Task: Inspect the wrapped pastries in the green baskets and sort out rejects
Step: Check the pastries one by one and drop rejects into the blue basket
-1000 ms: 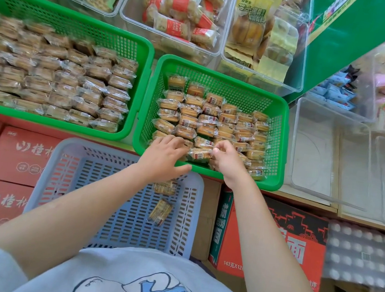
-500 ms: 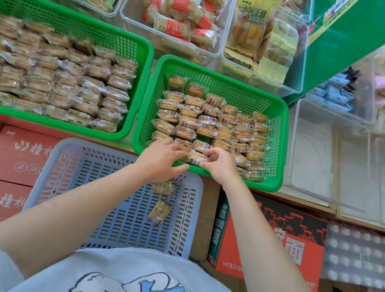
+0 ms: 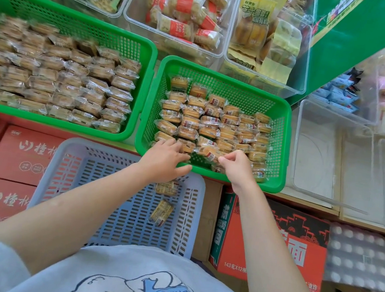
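Two green baskets hold several clear-wrapped pastries: a full left basket [image 3: 147,50] and a part-filled right basket [image 3: 285,113]. Both hands reach into the near edge of the right basket. My left hand [image 3: 164,160] rests over the basket's near rim with its fingers on the front-row pastries [image 3: 185,145]. My right hand [image 3: 237,168] pinches the wrapper of one wrapped pastry [image 3: 208,153] in the front row. Below, a grey-blue slotted basket [image 3: 66,179] holds two wrapped pastries [image 3: 161,211].
Clear bins [image 3: 179,10] of other packaged snacks stand behind the green baskets. Empty clear bins [image 3: 319,149] sit to the right. Red cartons [image 3: 15,160] lie at lower left, another red carton [image 3: 271,247] at lower right, beside a tray-like pack [image 3: 362,259].
My right hand has shifted slightly right along the front row and now pinches a pastry's wrapper. My left hand has stayed at the basket's near edge.
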Motion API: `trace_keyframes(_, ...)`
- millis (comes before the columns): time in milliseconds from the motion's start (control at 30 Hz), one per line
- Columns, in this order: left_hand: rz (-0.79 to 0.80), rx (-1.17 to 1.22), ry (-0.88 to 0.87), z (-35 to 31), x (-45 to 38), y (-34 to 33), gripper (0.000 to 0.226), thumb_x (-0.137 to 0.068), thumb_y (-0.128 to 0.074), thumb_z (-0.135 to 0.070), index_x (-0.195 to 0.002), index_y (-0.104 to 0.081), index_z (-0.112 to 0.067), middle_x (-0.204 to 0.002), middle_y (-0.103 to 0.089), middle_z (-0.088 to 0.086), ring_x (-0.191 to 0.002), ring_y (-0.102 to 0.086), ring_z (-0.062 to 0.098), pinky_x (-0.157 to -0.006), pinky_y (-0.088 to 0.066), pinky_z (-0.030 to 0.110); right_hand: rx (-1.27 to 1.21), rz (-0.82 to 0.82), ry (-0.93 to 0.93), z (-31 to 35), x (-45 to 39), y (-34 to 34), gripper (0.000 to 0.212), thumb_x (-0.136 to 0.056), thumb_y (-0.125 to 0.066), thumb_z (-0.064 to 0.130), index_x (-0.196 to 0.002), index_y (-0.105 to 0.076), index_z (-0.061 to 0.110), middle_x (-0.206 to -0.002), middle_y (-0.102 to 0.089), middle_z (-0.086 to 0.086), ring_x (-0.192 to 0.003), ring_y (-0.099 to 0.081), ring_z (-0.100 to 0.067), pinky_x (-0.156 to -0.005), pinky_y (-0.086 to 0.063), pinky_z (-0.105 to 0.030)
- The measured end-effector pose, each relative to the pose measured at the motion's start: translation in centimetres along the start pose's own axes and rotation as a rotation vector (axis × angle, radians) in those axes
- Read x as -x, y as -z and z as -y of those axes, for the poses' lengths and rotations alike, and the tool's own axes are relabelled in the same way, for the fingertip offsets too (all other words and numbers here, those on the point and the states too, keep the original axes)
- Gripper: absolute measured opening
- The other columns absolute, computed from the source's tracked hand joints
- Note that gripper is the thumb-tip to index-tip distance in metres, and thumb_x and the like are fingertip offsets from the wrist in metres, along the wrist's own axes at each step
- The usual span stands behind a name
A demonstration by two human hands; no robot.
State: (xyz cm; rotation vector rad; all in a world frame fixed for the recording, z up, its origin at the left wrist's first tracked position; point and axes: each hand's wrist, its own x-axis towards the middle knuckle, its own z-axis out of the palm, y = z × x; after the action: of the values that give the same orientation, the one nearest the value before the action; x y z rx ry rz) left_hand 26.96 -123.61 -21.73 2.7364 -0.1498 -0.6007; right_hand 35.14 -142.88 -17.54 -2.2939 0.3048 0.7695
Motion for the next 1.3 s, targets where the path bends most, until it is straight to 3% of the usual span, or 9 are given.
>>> trace_keyframes(67,0.006,0.019,0.001,0.0,0.1,0.1,0.059,-0.102,-0.03,-0.061,-0.146,-0.051,-0.028,-0.145,-0.049,0.004,-0.134,-0.036,0.026,-0.111,-0.029,0.043,-0.086,0.031,-0.009,0.0,0.3,1.5,0.01,-0.098,-0.061,0.014,-0.097,-0.053,0.008,-0.111,-0.057,-0.006,-0.107,-0.06,-0.024,-0.096,-0.053,-0.045)
trace_keyframes(233,-0.007,0.213,0.028,-0.4,0.6,1.2,0.062,-0.099,-0.045,-0.059,-0.152,-0.039,-0.03,-0.153,-0.043,0.002,-0.141,-0.034,0.023,-0.114,-0.03,0.041,-0.491,0.111,0.058,0.5,4.3,5.4,0.013,-0.099,-0.054,0.001,-0.09,-0.048,0.007,-0.114,-0.062,-0.02,-0.108,-0.067,-0.033,-0.088,-0.059,-0.042)
trace_keyframes(400,-0.009,1.385,0.059,-3.9,3.9,5.6,0.057,-0.088,-0.069,-0.045,-0.141,-0.051,-0.036,-0.137,-0.06,-0.009,-0.124,-0.057,0.008,-0.105,-0.047,0.034,-0.914,0.318,0.025,0.7,8.8,6.4,0.004,-0.099,-0.047,0.006,-0.096,-0.049,0.009,-0.105,-0.074,-0.018,-0.089,-0.074,-0.03,-0.074,-0.061,-0.035)
trace_keyframes(533,-0.138,1.78,0.113,-5.5,6.2,7.1,0.044,-0.084,-0.073,-0.035,-0.125,-0.068,-0.019,-0.121,-0.072,0.004,-0.113,-0.067,0.018,-0.083,-0.059,0.034,-0.979,0.393,-0.002,1.0,10.7,4.7,0.026,-0.089,-0.053,0.018,-0.112,-0.051,0.006,-0.097,-0.074,-0.019,-0.079,-0.074,-0.028,-0.067,-0.061,-0.033)
trace_keyframes(667,-0.315,1.749,0.238,-5.8,8.0,7.6,0.017,-0.096,-0.065,-0.023,-0.109,-0.075,-0.021,-0.11,-0.075,0.008,-0.099,-0.07,0.02,-0.061,-0.057,0.027,-0.93,0.336,0.047,1.2,12.1,2.9,0.015,-0.103,-0.043,0.005,-0.116,-0.049,0.005,-0.1,-0.072,-0.023,-0.08,-0.072,-0.031,-0.073,-0.061,-0.038)
trace_keyframes(800,-0.493,1.593,0.321,-5.8,9.6,7.2,0.013,-0.096,-0.066,-0.018,-0.101,-0.077,-0.024,-0.101,-0.077,0.005,-0.095,-0.073,0.023,-0.068,-0.062,0.036,-0.816,0.235,0.172,1.5,13.7,1.9,0.02,-0.103,-0.044,0.002,-0.111,-0.058,0.015,-0.106,-0.07,-0.011,-0.092,-0.065,-0.023,-0.079,-0.057,-0.041)
trace_keyframes(1000,-0.403,1.583,0.226,-5.7,11.7,7.2,0.009,-0.097,-0.063,-0.014,-0.102,-0.07,-0.017,-0.089,-0.074,0.004,-0.075,-0.07,0.024,-0.063,-0.063,0.042,-0.901,0.285,0.16,1.2,14.9,2.4,0.022,-0.093,-0.059,0.021,-0.11,-0.061,0.007,-0.107,-0.07,-0.012,-0.097,-0.066,-0.021,-0.087,-0.052,-0.037)
trace_keyframes(1133,-0.459,1.571,0.25,-5.5,12.4,7.0,0.011,-0.095,-0.066,-0.013,-0.089,-0.068,-0.005,-0.084,-0.073,0.005,-0.076,-0.07,0.015,-0.065,-0.059,0.028,-1.0,0.36,0.161,0.9,15.5,2.9,0.025,-0.086,-0.063,0.018,-0.106,-0.063,0.005,-0.103,-0.068,-0.015,-0.091,-0.064,-0.021,-0.079,-0.055,-0.031)
trace_keyframes(1300,-0.455,1.491,0.215,-5.8,12.7,6.9,0.014,-0.1,-0.06,-0.013,-0.088,-0.065,-0.008,-0.083,-0.069,0.004,-0.077,-0.069,0.017,-0.066,-0.058,0.029,-0.709,0.036,0.324,0.4,16.3,2.5,0.006,-0.098,-0.059,0.013,-0.093,-0.061,0.01,-0.084,-0.066,-0.009,-0.063,-0.056,-0.012,-0.055,-0.047,-0.024)
